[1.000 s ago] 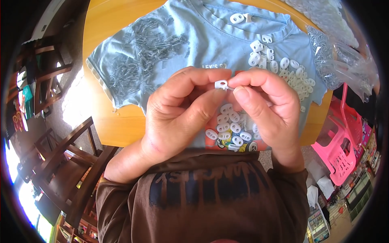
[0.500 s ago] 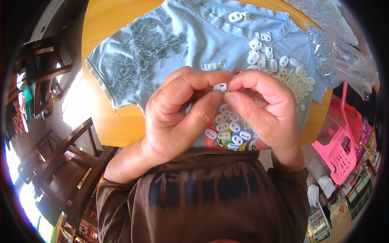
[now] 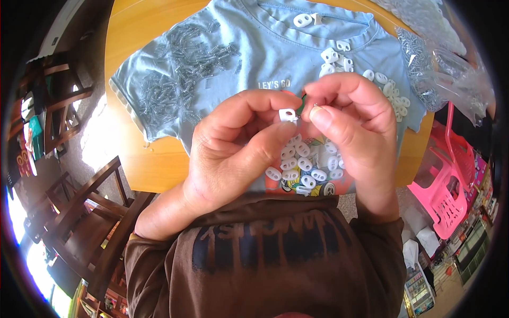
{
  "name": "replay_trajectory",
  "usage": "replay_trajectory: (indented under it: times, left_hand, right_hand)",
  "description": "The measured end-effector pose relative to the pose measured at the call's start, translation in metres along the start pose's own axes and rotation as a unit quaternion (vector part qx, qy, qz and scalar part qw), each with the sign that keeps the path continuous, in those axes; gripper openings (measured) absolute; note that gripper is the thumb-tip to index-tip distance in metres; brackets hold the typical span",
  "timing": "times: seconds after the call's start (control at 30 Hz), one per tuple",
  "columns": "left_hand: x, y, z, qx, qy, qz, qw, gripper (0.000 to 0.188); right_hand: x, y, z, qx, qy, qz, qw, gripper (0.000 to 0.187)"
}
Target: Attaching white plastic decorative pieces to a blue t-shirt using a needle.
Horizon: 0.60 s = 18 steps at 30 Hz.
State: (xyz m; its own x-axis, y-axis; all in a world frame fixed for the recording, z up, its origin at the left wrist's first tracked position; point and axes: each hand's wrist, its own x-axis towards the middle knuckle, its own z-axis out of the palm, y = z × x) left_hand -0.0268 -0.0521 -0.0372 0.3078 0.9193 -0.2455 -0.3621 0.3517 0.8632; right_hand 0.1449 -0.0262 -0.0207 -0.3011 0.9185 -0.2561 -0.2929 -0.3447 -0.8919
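Over the middle of a light blue T-shirt (image 3: 265,58), my left hand (image 3: 233,143) pinches a small white plastic cord lock (image 3: 287,114) between thumb and fingers, its hole showing. Just to its right, my right hand (image 3: 355,122) is closed in a pinch. A tiny dark bit shows at its fingertips, too small to name for certain. Below my hands lie several white oval two-holed cord lock pieces (image 3: 304,164). At the left of the shirt is a spread of small metal springs (image 3: 185,74).
More white pieces (image 3: 393,95) lie at the shirt's right, and a white oval piece (image 3: 303,20) by the collar. Clear plastic bags (image 3: 445,69) sit on the wooden table (image 3: 151,167) at right. Beyond are a pink plastic chair (image 3: 445,196) and dark wooden chairs (image 3: 85,217).
My right hand has drawn away to the right from the cord lock, leaving a gap between the hands. My left hand keeps the cord lock in nearly the same place.
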Motion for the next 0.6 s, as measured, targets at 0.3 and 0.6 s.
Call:
replay_trajectory:
  times: [0.3,0.6]
  left_hand:
    - [0.002,0.003,0.004,-0.043,0.014,-0.021,0.999,0.021]
    - [0.001,0.002,0.004,-0.044,0.021,-0.001,0.999,0.017]
  right_hand:
    - [0.003,0.001,-0.005,0.017,0.002,0.058,0.998,0.017]
    - [0.004,-0.002,-0.006,0.018,-0.044,0.082,0.996,0.017]
